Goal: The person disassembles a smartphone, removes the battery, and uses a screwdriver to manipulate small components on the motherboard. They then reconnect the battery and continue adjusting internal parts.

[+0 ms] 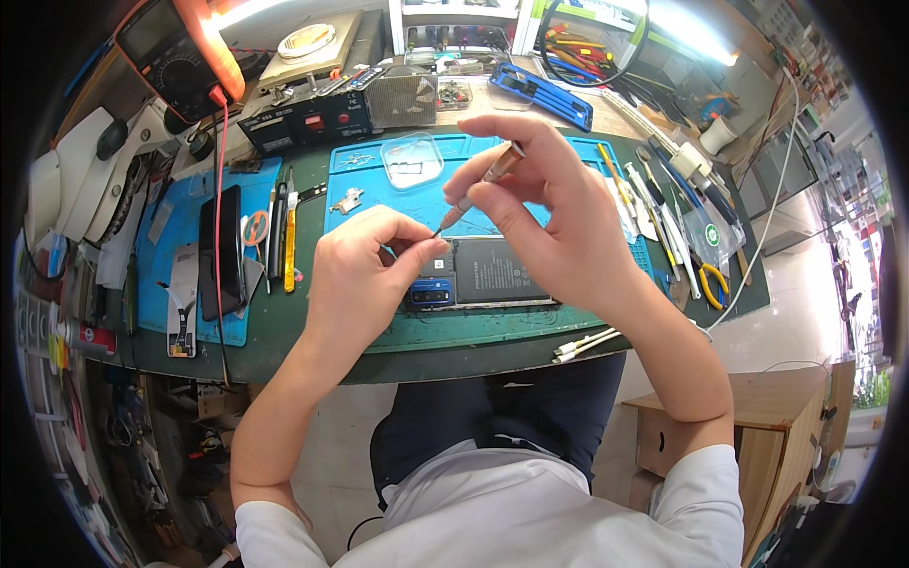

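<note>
In my right hand is a slim copper-coloured screwdriver, tilted down to the left, with its handle between thumb and fingers. My left hand is closed in a pinch at the driver's thin tip. Whatever it pinches is too small to make out. Below both hands an opened phone lies on the blue work mat. Its black battery and blue camera surround show. My left fingers cover part of its upper left end.
A clear plastic dish and a small metal part lie on the mat. At left are a dark phone and a red cable. Pliers and other tools lie right; white cables cross the front edge.
</note>
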`<state>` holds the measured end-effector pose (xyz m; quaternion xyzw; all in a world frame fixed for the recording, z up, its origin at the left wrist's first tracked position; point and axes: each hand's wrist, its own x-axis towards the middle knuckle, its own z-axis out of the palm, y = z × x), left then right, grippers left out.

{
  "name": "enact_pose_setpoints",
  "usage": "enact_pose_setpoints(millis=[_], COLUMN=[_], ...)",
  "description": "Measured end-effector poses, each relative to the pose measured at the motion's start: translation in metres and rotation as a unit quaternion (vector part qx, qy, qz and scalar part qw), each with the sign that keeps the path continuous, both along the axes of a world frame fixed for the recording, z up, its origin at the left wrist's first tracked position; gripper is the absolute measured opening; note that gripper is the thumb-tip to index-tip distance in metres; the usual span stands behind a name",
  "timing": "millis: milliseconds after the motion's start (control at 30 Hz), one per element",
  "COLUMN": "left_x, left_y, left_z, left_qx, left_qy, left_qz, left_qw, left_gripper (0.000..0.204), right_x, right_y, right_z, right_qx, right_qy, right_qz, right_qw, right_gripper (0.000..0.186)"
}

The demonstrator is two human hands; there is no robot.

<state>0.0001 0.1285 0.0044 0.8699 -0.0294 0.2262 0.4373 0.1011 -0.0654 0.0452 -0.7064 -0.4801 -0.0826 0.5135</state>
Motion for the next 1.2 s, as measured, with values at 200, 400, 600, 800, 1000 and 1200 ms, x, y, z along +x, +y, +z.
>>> enact_pose_setpoints(millis=[200,400,600,800,1000,1200], left_x=[0.005,0.005,0.003,0.002,0.0,-0.001], left_y=[0.006,0.005,0.003,0.004,0.003,0.003], left_z=[-0.013,-0.023,-0.021,-0.022,-0.025,-0.023], left_qx=[0.057,0.057,0.067,0.08,0.074,0.075], left_qy=[0.094,0.086,0.076,0.077,0.062,0.066], left_qz=[-0.042,-0.062,-0.063,-0.059,-0.043,-0.037], left_qw=[0.993,0.993,0.993,0.992,0.994,0.994], left_gripper=[0.021,0.024,0.023,0.023,0.025,0.024], right_x=[0.005,0.007,0.013,0.012,0.015,0.016], right_y=[-0.003,0.0,0.003,0.005,0.008,0.009], right_z=[-0.006,-0.011,-0.008,-0.007,-0.016,-0.011], right_qx=[-0.099,-0.13,-0.133,-0.168,-0.153,-0.144], right_qy=[-0.07,-0.09,-0.112,-0.204,-0.135,-0.117], right_qz=[-0.046,-0.04,0.046,-0.064,-0.063,-0.053], right_qw=[0.992,0.987,0.984,0.962,0.977,0.981], right_gripper=[0.041,0.043,0.043,0.046,0.054,0.058])
